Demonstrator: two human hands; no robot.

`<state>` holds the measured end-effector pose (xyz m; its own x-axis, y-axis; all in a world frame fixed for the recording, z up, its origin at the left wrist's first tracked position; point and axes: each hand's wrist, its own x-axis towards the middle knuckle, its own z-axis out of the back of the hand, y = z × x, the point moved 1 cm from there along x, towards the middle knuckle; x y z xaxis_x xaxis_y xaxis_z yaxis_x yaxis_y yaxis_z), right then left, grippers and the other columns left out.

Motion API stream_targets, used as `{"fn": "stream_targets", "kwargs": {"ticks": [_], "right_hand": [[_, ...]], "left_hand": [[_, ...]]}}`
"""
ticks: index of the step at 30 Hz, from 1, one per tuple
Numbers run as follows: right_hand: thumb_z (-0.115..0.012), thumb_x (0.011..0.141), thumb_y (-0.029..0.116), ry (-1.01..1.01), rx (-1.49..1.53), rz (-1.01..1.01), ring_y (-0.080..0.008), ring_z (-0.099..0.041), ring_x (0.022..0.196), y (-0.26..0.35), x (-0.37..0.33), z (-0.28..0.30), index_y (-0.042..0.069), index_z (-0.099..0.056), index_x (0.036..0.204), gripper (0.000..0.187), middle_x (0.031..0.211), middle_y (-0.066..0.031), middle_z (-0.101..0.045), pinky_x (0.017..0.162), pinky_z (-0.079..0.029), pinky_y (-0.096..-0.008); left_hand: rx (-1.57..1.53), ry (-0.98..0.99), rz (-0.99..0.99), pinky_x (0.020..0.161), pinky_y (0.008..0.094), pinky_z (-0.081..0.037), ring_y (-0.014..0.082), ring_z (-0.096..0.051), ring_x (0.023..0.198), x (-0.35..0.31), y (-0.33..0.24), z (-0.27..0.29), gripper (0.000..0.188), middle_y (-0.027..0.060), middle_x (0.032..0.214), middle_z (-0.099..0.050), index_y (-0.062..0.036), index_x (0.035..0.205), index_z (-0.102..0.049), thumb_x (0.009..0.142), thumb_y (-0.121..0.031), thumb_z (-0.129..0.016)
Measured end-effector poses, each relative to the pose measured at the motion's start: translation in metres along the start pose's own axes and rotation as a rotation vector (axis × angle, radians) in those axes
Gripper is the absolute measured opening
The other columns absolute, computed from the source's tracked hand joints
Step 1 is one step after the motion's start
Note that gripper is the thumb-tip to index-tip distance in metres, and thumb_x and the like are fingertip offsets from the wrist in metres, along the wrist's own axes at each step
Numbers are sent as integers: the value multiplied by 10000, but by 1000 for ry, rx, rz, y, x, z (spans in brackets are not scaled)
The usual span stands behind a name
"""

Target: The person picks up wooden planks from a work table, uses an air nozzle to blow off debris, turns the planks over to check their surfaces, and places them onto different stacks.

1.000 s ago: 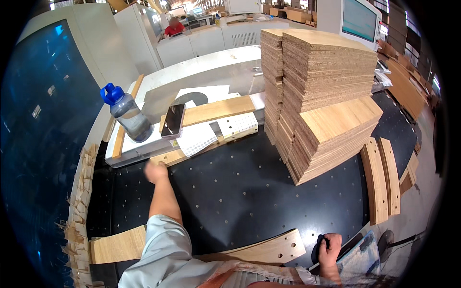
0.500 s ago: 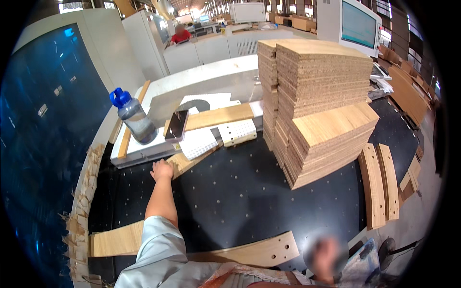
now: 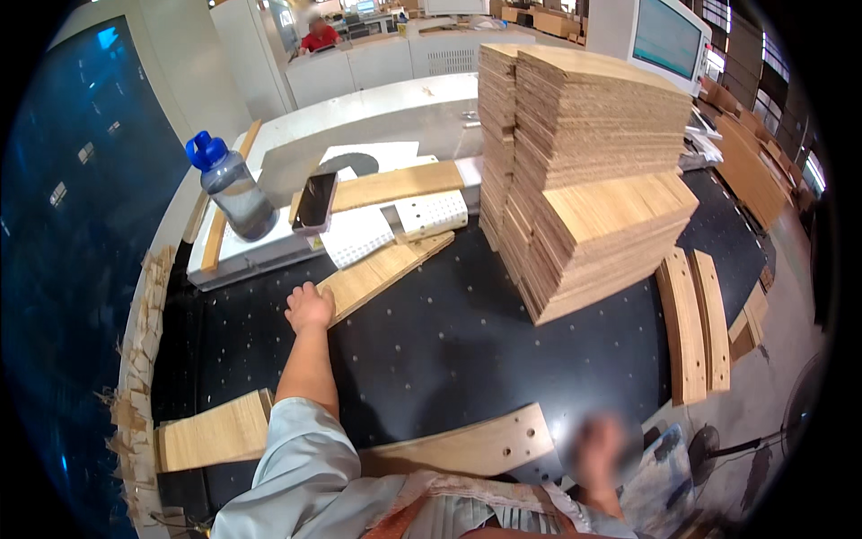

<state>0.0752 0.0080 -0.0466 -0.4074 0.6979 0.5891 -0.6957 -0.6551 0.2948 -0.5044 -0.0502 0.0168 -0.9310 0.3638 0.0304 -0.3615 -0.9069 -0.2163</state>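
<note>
My left hand reaches out at the middle left, its fingers closed round the near end of a flat wooden board. The board slants away to the right across the black table, its far part beside the white label sheets. Low on the right is my right hand, smeared by a blur that hides its fingers; I cannot see whether anything is in it. Near it lies a long wooden panel with drilled holes. Another wooden piece lies to the left of my left sleeve.
A tall stack of wooden boards stands at the back right. Two drilled strips lie at the right edge. A water bottle and a phone stand on the white ledge. Farther off are a monitor and a person in red.
My left hand has drawn the wooden board out from beside the ledge toward me, so more of it shows. The whole view has shifted slightly.
</note>
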Motion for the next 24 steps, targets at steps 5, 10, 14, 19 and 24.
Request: {"fn": "stream_targets", "kwargs": {"ticks": [5,10,14,19,24], "right_hand": [[-600,690,38,-49,-59,36,-282,-499,731,12,11,4,65,-552,805,128,771,-108,-506,630,-391,-415],[-641,679,72,43,112,-93,-294,-500,734,10,13,2,63,-545,801,155,772,-118,-509,651,-408,-421],[-659,714,66,-14,91,-31,-311,-523,777,12,10,0,52,-570,874,184,825,-125,-537,684,-430,-429],[-669,730,55,13,58,46,-320,-560,872,-22,-10,-18,41,-594,994,275,926,-140,-576,757,-463,-438],[-682,746,92,21,-37,61,-338,-570,983,-33,-17,-16,34,-585,1093,364,1043,-155,-591,854,-466,-460]], "left_hand": [[11,-11,-111,950,473,-382,306,-468,1158,-76,6,2,388,118,1177,-524,-89,1097,-564,890,-410,-498],[-9,-13,-297,942,482,-374,336,-474,1115,-156,38,0,368,160,1114,-522,-72,1058,-559,882,-395,-542],[58,116,-401,1021,526,-302,361,-441,1148,-207,57,20,392,185,1123,-508,-51,1108,-546,866,-359,-568],[-41,-153,-763,1136,513,-196,362,-255,1374,-254,61,92,638,170,1389,-370,-85,1327,-438,756,-197,-700],[209,75,-593,1140,512,-202,329,-225,1411,-218,152,188,961,149,1471,-330,-108,1424,-337,589,-153,-811]]}}
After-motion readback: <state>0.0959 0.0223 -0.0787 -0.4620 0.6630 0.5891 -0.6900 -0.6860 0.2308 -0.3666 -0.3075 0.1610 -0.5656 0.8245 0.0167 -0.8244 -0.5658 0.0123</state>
